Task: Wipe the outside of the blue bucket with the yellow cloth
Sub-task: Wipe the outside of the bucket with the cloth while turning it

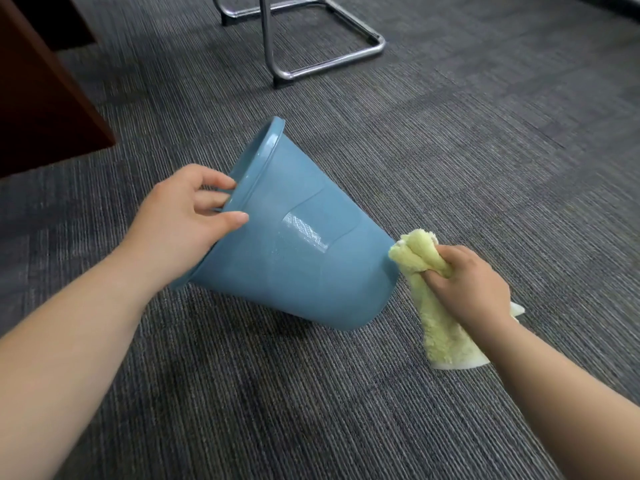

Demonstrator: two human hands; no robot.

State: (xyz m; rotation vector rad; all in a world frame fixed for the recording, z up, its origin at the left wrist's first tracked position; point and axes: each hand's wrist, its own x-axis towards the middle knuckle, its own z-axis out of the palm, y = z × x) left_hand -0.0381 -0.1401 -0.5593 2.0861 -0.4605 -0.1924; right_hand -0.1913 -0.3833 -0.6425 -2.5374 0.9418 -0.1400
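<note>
The blue bucket (pixel 298 251) is tipped on its side over the grey carpet, mouth facing left, base pointing right and down. My left hand (pixel 183 216) grips its rim, fingers inside the mouth and thumb on the outer wall. My right hand (pixel 471 285) holds the bunched yellow cloth (pixel 436 306), whose upper end touches the bucket's base edge while the rest hangs down toward the carpet. A shiny label patch shows on the bucket's side.
Grey striped carpet (pixel 311 410) covers the floor. A chrome chair base (pixel 322 39) stands at the back centre. A dark red-brown wooden furniture panel (pixel 41 98) fills the upper left corner.
</note>
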